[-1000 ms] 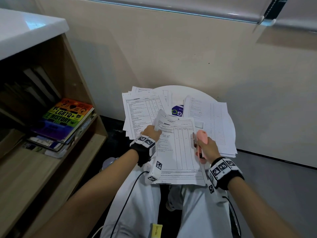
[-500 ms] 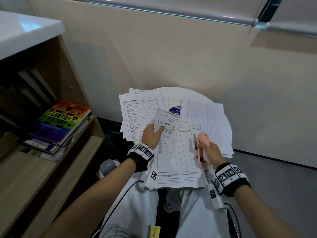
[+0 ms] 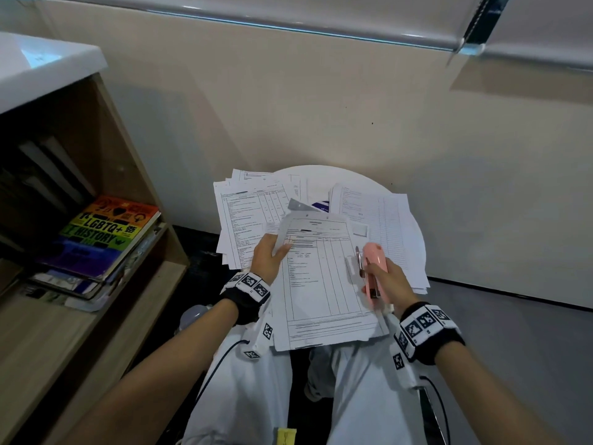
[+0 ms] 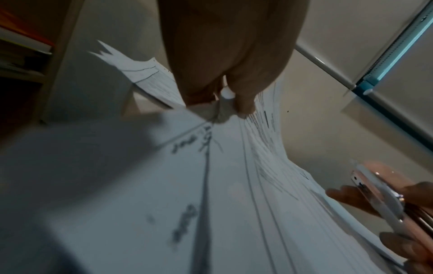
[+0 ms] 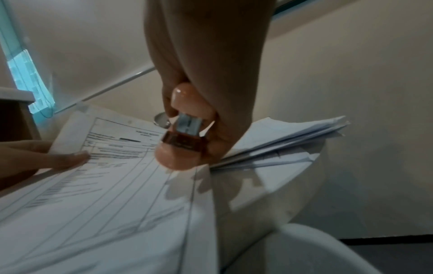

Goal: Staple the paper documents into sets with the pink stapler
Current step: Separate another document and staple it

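A set of printed sheets (image 3: 324, 284) lies over my lap, its top left corner pinched by my left hand (image 3: 272, 256), thumb on top; the same sheets (image 4: 211, 204) and left hand (image 4: 225, 89) fill the left wrist view. My right hand (image 3: 390, 281) grips the pink stapler (image 3: 373, 268) upright at the set's right edge. From the right wrist, the stapler (image 5: 185, 133) sits in my right hand (image 5: 206, 92) just above the sheets (image 5: 117, 176). More paper piles (image 3: 253, 213) (image 3: 385, 226) lie on the small round white table (image 3: 321, 178).
A wooden shelf unit (image 3: 96, 284) stands at my left with a rainbow-covered book (image 3: 106, 232) on a stack. A beige wall (image 3: 321, 107) rises right behind the table. A purple-and-white object (image 3: 321, 207) peeks out between the paper piles.
The left hand has slid up toward the top left corner of the held set, and the corner now curls up. The right hand with the stapler has barely moved.
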Demonstrator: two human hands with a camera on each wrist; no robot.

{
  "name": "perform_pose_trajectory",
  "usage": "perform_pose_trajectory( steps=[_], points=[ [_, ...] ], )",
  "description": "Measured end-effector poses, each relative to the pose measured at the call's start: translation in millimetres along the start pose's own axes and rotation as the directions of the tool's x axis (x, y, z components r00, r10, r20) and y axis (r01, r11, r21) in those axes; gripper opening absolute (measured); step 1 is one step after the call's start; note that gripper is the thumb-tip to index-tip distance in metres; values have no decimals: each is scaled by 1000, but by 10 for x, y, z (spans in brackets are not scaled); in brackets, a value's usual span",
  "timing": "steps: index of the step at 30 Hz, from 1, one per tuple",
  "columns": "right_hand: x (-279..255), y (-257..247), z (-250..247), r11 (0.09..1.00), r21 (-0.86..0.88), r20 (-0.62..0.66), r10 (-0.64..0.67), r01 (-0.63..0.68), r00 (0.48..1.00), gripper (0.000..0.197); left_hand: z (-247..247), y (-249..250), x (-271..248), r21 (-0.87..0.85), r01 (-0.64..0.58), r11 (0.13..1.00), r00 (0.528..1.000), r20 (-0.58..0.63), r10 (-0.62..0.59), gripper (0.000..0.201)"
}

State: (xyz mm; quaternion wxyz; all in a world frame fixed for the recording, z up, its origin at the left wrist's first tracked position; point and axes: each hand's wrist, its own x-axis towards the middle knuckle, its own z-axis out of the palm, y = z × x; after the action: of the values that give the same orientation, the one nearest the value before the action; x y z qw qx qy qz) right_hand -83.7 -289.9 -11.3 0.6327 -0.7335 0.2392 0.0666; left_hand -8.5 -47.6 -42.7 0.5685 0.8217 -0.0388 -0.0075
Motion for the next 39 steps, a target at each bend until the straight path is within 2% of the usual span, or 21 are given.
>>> perform_pose_trajectory(
  steps=[3, 5, 7, 10, 11, 13, 15, 18, 20, 22, 25, 28, 32, 36, 39],
  points=[
    [47, -83, 8, 999, -24, 64, 27, -26, 998, 24, -1, -66, 27, -2, 16, 1000, 999, 31, -16, 22],
    [97, -128, 3, 998, -28, 87, 62, -60, 994, 25, -6, -78, 40, -68, 57, 996, 997, 49, -54, 21],
    [137, -160, -12, 995, -37, 106, 92, -89, 990, 25, -1, -154, 70, -105, 88, 991, 994, 71, -81, 28],
    [174, -185, -38, 994, -51, 130, 107, -101, 986, 27, 22, -179, 73, -65, 96, 993, 993, 79, -91, 32],
    [186, -185, -41, 993, -56, 132, 108, -101, 985, 28, 44, -173, 84, -30, 93, 995, 992, 88, -90, 32],
    [188, -184, -40, 995, -47, 111, 89, -84, 990, 27, 86, -159, 122, 166, 86, 982, 993, 71, -99, 34],
    [187, -160, -29, 999, 3, 33, 53, -54, 998, 24, 122, -105, 145, 375, 130, 918, 990, 8, -144, 34],
    [130, -116, 2, 998, 30, -36, 59, -57, 998, 19, 186, 5, 130, 452, 239, 859, 970, -74, -230, 31],
    [84, -77, 41, 996, -1, -2, 87, -87, 996, 21, 231, 86, 119, 440, 329, 836, 944, -125, -305, 33],
    [51, -40, 76, 995, -20, 36, 103, -103, 994, 23, 262, 130, 148, 410, 375, 832, 926, -115, -360, 34],
    [29, -8, 111, 995, -31, 39, 100, -99, 994, 19, 257, 47, 207, 397, 347, 850, 932, -46, -359, 30],
    [39, 33, 120, 997, -54, -10, 58, -59, 998, 19, 178, 31, 176, 369, 339, 865, 939, -78, -334, 18],
    [57, 69, 108, 992, -125, -33, 2, -6, 999, 27, 125, 27, 82, 203, 299, 932, 953, -117, -280, 25],
    [7, 45, 94, 997, -54, 0, 49, -49, 999, 18, 138, -14, -23, 109, 264, 958, 953, -184, -242, 34],
    [-49, 34, 89, 994, -85, 36, 68, -65, 997, 10, 173, -83, -119, 87, 279, 956, 949, -181, -260, 38]
  ],
)
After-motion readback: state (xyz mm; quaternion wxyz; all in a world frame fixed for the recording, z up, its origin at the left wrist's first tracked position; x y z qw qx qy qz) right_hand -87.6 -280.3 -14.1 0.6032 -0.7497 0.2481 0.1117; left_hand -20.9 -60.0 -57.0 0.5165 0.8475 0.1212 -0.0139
